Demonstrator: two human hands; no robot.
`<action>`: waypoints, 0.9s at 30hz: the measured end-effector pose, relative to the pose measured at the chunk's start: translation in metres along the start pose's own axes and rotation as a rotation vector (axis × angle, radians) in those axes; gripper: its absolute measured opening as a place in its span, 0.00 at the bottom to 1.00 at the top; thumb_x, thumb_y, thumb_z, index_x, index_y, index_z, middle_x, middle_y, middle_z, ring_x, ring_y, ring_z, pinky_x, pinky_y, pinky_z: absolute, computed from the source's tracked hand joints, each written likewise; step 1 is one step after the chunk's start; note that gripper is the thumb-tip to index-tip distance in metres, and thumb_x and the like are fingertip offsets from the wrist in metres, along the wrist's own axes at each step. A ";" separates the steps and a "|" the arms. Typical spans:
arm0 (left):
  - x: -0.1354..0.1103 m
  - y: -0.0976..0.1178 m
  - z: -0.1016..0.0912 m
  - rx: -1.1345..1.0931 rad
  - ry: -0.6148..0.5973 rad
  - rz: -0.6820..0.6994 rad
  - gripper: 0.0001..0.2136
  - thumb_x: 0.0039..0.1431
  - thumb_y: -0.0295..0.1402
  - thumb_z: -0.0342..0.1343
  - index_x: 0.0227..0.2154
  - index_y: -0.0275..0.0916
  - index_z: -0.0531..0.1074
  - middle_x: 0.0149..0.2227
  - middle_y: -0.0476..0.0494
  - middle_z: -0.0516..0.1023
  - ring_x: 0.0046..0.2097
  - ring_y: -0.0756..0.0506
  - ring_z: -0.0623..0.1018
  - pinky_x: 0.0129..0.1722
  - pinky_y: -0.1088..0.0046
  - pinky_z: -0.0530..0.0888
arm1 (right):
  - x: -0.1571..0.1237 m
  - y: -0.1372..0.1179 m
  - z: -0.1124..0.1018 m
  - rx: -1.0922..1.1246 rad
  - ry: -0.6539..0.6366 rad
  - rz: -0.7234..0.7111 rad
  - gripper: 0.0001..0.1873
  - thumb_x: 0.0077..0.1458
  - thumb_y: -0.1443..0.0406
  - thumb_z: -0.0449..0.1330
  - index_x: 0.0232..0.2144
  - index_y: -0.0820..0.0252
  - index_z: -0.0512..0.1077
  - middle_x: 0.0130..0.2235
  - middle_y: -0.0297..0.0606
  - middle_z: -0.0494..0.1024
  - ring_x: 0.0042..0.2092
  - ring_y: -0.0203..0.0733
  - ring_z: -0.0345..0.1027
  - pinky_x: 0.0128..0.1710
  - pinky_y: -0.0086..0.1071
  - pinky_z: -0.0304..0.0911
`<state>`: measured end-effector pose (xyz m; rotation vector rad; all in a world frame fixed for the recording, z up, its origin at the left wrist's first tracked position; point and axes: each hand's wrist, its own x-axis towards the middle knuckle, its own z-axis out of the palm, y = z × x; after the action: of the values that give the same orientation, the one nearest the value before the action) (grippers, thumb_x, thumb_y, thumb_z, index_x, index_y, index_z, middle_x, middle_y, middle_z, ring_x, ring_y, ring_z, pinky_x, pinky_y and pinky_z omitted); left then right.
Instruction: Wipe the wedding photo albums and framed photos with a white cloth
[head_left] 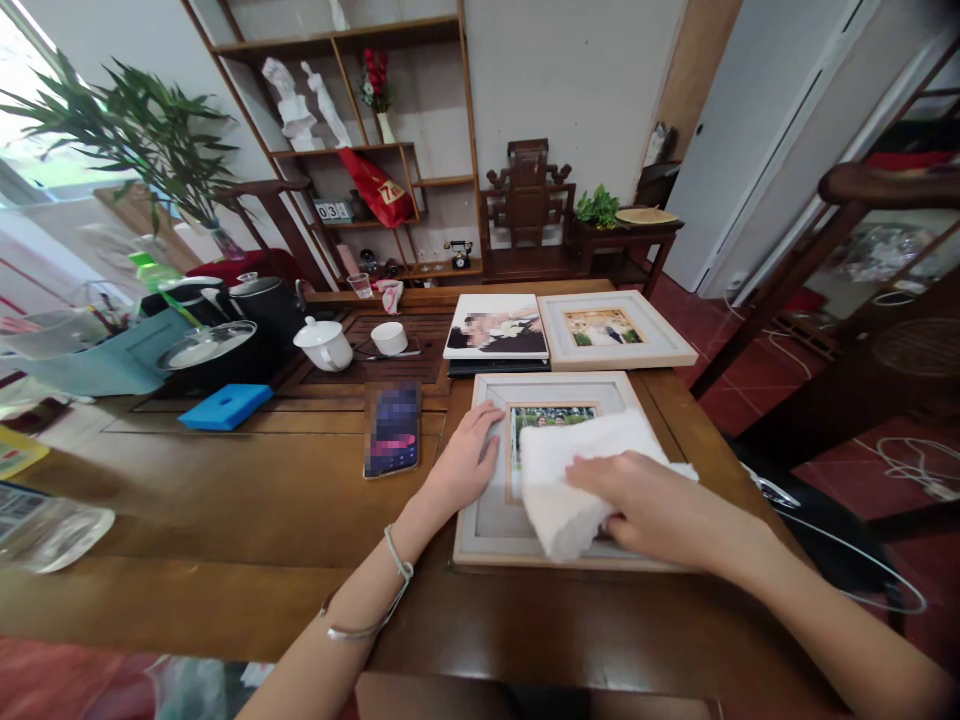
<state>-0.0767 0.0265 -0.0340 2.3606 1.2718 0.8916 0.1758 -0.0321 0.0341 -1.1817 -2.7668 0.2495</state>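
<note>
A light picture frame lies flat on the table near its right side, with a photo inside. Across the frame's left border rests my left hand, its fingers stretched out flat and the thumb on the inner part. My right hand presses a crumpled white cloth onto the photo and the frame's right half. The cloth hides most of the photo. Just behind are a second framed photo and a white-edged photo panel stacked on something dark.
Left of the frame lies a phone. Farther left are a blue block, a lidded white teapot, a white cup and a covered pan. Clear plastic sits at the left. A wooden chair stands right of the table.
</note>
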 end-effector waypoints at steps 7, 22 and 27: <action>0.001 0.001 -0.003 -0.001 -0.014 0.014 0.16 0.64 0.26 0.46 0.53 0.36 0.66 0.57 0.31 0.69 0.63 0.37 0.65 0.63 0.50 0.63 | 0.019 0.040 0.015 -0.221 0.237 0.114 0.35 0.44 0.82 0.50 0.54 0.61 0.71 0.57 0.47 0.73 0.60 0.53 0.62 0.60 0.53 0.55; 0.001 0.001 -0.004 0.008 -0.008 0.016 0.15 0.64 0.27 0.47 0.53 0.36 0.66 0.59 0.31 0.68 0.64 0.38 0.65 0.63 0.50 0.62 | 0.008 -0.010 0.000 -0.166 -0.032 -0.023 0.19 0.43 0.77 0.55 0.39 0.64 0.75 0.41 0.48 0.79 0.45 0.52 0.72 0.45 0.42 0.66; 0.001 0.003 -0.005 0.010 -0.015 0.005 0.16 0.63 0.26 0.46 0.53 0.36 0.67 0.59 0.32 0.68 0.64 0.38 0.65 0.64 0.51 0.62 | 0.005 -0.007 -0.001 -0.011 0.024 -0.182 0.23 0.44 0.76 0.56 0.44 0.59 0.75 0.43 0.42 0.80 0.45 0.47 0.73 0.48 0.42 0.65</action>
<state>-0.0775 0.0262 -0.0284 2.3743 1.2678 0.8691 0.1671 -0.0333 0.0367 -0.9206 -2.8348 0.2003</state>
